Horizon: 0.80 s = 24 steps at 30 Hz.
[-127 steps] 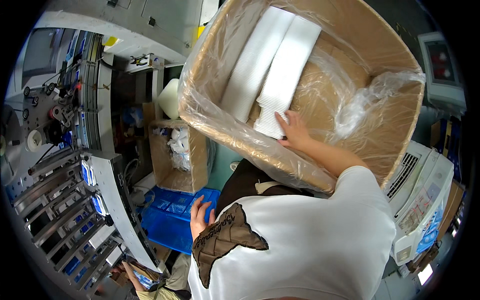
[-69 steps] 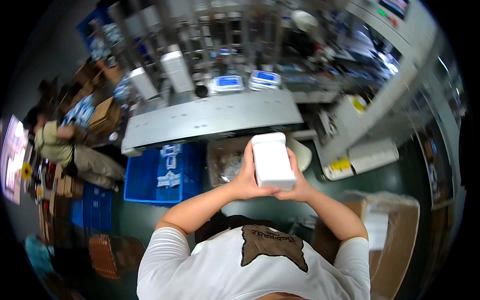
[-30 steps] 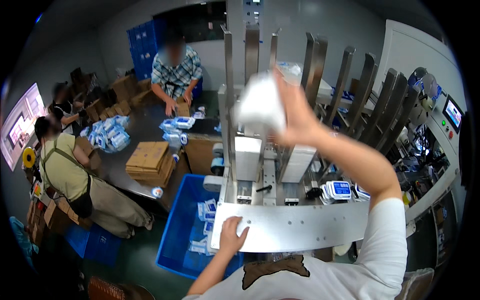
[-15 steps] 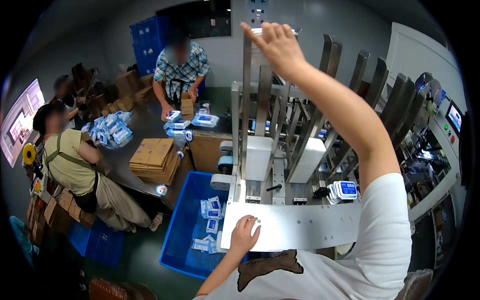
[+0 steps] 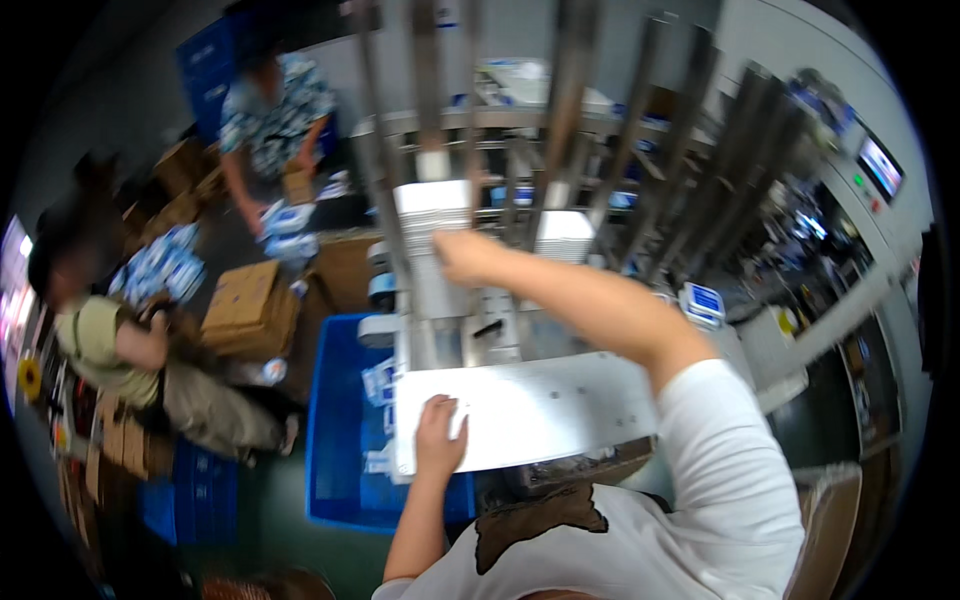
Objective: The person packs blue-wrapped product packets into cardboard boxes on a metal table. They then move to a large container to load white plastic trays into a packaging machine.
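Right hand at frame centre, fingers curled against the white stack between the upright rails; press it square. Left hand flat, fingers spread, bracing the grey surface.

The left hand is lying palm down with its fingers spread flat, the bare forearm rising from the lower edge. The right hand is reaching forward and leftward, arm outstretched, fingers loosely curled.
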Each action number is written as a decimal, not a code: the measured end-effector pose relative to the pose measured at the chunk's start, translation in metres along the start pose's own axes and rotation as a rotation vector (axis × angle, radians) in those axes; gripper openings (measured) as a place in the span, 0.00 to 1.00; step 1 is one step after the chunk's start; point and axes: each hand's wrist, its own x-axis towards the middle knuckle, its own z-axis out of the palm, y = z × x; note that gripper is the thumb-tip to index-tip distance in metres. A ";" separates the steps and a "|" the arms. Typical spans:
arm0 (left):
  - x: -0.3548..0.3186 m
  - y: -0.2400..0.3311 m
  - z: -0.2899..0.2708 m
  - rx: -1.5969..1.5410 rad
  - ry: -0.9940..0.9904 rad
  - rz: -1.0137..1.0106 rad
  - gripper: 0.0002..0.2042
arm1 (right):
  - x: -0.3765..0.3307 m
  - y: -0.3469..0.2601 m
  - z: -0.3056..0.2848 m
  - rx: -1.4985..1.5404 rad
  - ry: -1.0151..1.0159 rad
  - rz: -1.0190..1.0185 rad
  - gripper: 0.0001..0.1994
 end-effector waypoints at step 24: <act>-0.188 0.394 0.319 -0.346 -0.757 0.725 0.14 | -1.228 0.153 0.011 -0.096 0.298 1.929 0.22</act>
